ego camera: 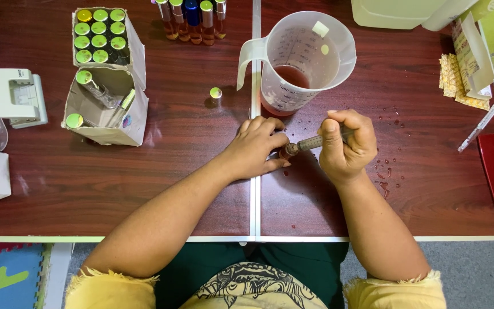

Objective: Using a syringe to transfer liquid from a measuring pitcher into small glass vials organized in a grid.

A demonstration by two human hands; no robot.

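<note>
Syringe (314,141) in right hand (345,144), left hand (255,147) steadying vial (286,151), measuring jug (298,62) just behind.

Glossy wood-look table (172,171), translucent plastic jug (301,63), matt cardboard boxes (135,63)

The table (144,189) was dark reddish-brown. The measuring jug (301,63) was translucent white, holding red liquid (290,74). Bottle caps (99,34) were green and gold, their boxes (135,57) pale grey. The sleeves (110,289) were yellow.

Seeing dark red-brown desk (161,189), metal seam (255,194) running down its middle; pale trim lining near edge; grey floor (475,269) showing right, blue foam mat (7,274) lying left.
</note>
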